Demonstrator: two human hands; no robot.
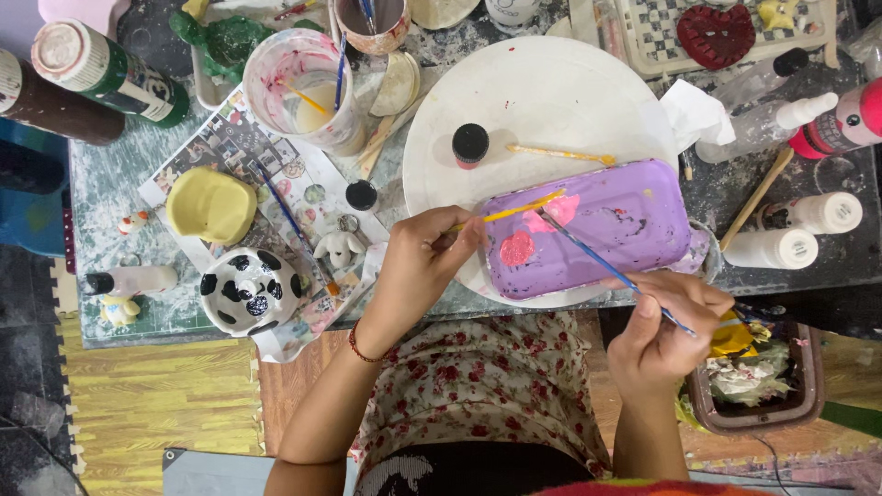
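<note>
The left hand (418, 262) pinches a thin yellow-handled brush (510, 212), fingers closed around its near end; the brush reaches rightward over a purple-painted rectangular tray (634, 230) — its tip ends beside a pale pink paint patch (561, 209); the right hand (657, 335) is closed narrowly on a slim blue-handled brush (606, 266), whose bristle end also meets that pale patch; a darker pink round blob (517, 248) lies on the tray's left part; the tray rests on a large white round plate (542, 92) at the table's near edge, just in front of the person's flowered lap; on the plate, above the tray, stand a small black-capped paint pot (470, 144) and a spare yellow brush (560, 154); left of the hands — apart from them — sit a black-and-white spotted ceramic bowl (248, 289) and a pale yellow clay dish (211, 204).
</note>
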